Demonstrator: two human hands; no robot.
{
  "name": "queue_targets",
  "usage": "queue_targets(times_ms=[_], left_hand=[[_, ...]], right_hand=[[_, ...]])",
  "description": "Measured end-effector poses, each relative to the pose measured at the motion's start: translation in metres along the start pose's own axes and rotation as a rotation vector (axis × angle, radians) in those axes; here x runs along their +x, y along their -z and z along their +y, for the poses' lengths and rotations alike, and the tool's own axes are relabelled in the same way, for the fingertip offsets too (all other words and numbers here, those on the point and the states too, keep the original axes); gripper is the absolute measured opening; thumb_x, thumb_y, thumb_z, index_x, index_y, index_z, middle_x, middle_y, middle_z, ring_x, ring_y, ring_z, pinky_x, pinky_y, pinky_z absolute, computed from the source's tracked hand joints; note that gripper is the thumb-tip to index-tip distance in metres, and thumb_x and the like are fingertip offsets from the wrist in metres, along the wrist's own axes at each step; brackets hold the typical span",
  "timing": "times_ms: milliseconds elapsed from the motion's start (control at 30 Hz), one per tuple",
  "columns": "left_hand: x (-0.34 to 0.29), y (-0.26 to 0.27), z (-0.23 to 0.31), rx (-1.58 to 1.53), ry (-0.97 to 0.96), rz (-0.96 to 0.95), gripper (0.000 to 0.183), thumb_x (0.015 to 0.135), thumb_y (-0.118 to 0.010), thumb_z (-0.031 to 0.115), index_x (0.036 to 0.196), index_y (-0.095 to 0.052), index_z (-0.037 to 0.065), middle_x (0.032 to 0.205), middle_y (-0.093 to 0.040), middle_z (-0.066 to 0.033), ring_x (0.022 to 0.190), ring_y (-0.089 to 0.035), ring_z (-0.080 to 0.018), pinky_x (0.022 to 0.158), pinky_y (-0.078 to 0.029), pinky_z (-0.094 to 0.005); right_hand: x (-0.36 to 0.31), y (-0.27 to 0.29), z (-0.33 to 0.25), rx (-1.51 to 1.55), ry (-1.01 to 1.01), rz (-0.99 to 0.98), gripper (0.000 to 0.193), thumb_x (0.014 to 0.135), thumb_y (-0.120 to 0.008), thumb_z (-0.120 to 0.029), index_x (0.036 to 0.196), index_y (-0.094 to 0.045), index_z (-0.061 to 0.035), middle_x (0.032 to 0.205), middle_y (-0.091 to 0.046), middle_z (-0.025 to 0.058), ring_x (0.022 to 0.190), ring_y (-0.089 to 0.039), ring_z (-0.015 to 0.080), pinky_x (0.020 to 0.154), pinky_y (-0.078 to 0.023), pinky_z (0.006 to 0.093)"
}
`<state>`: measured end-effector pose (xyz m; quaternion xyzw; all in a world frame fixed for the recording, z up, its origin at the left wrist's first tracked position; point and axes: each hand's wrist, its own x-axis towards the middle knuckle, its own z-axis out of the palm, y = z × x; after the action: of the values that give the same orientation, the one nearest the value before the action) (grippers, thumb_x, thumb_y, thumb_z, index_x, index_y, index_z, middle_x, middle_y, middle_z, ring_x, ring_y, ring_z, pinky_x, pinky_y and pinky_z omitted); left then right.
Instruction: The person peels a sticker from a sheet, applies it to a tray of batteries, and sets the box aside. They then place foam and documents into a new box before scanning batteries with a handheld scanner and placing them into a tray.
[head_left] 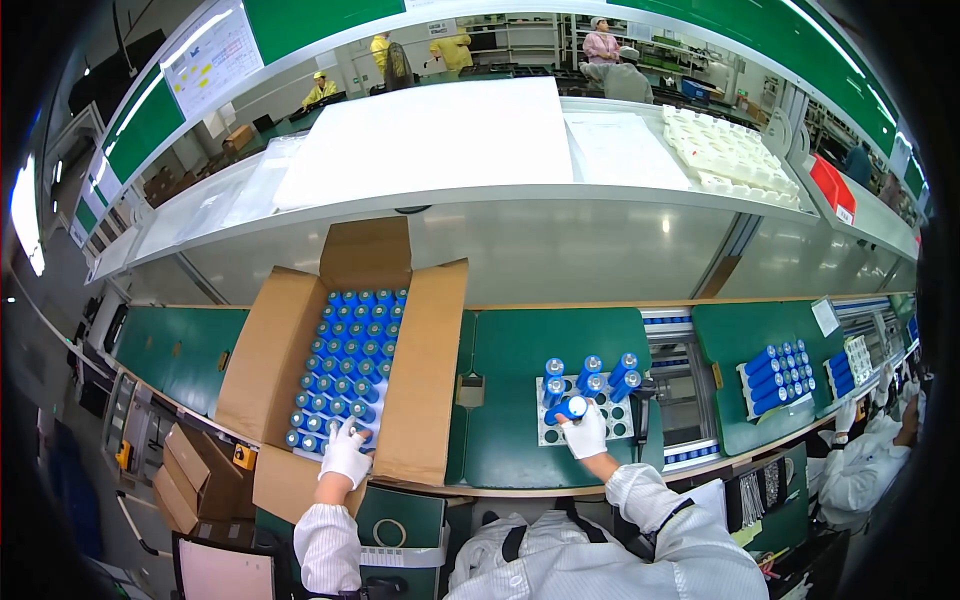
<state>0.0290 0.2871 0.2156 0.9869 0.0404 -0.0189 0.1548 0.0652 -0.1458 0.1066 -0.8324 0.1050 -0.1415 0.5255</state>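
A cardboard box with its flaps spread stands on the left, filled with rows of upright blue cylindrical battery cells. My white-gloved left hand reaches over its near edge, fingers closed around a cell in the nearest row. To the right, a white holder tray with round holes lies on the green board. Several blue cells stand upright in it. My right hand, also gloved, grips a tilted blue cell above the tray's near side; its lower end is partly hidden.
A black hand tool lies by the tray's right side. Farther right, another green board carries a filled tray of cells. A co-worker in white sits at the far right. A shelf with white trays runs above the bench.
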Motion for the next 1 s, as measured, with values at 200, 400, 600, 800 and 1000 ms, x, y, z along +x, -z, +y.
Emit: queue_targets(times_ms=[200,400,600,800,1000], left_hand=[[0.014,0.002,0.011,0.192,0.175,-0.362,0.043,0.081,-0.057,0.017,0.123,-0.065,0.021,0.158,-0.02,-0.0103,0.144,-0.016,-0.0431,0.113,-0.027,-0.0534],[0.023,-0.007,-0.009,0.375,0.102,-0.537,0.044,0.081,-0.06,0.022,0.125,-0.064,0.023,0.159,-0.01,-0.0146,0.143,-0.011,-0.0484,0.111,-0.028,-0.0562],[0.03,-0.015,0.013,0.609,0.183,-0.493,0.043,0.084,-0.062,0.017,0.125,-0.062,0.006,0.159,-0.01,-0.0173,0.143,-0.013,-0.0482,0.104,-0.04,-0.0552],[0.026,-0.002,0.014,0.561,0.027,-0.456,0.035,0.085,-0.056,0.016,0.117,-0.068,0.005,0.159,-0.012,-0.0159,0.143,-0.016,-0.0453,0.106,-0.039,-0.0507],[0.024,0.005,0.004,0.282,-0.108,-0.308,0.048,0.079,-0.059,0.007,0.128,-0.057,0.008,0.151,-0.032,-0.0156,0.139,-0.032,-0.0308,0.106,-0.039,-0.0376]], right_hand=[[0.009,-0.011,0.021,-0.213,0.128,-0.116,0.053,0.073,-0.08,-0.024,0.115,-0.055,-0.0047,0.102,-0.062,0.0171,0.087,-0.064,0.0355,0.074,-0.052,0.0412],[0.009,-0.022,0.026,-0.306,0.181,-0.168,0.053,0.076,-0.078,-0.032,0.113,-0.055,-0.0034,0.108,-0.057,0.019,0.091,-0.063,0.0401,0.076,-0.052,0.0457],[0.007,-0.018,0.02,-0.302,0.155,-0.14,0.046,0.077,-0.076,-0.026,0.11,-0.055,-0.0012,0.099,-0.062,0.0198,0.087,-0.063,0.039,0.076,-0.051,0.0443],[0.008,-0.012,-0.014,-0.417,0.012,-0.225,0.038,0.08,-0.072,-0.027,0.105,-0.056,-0.0018,0.092,-0.066,0.0245,0.086,-0.064,0.0431,0.074,-0.051,0.0499],[0.007,-0.008,-0.018,-0.469,-0.001,-0.265,0.037,0.083,-0.068,-0.032,0.101,-0.056,-0.0017,0.087,-0.067,0.024,0.082,-0.065,0.0437,0.073,-0.052,0.0509]])
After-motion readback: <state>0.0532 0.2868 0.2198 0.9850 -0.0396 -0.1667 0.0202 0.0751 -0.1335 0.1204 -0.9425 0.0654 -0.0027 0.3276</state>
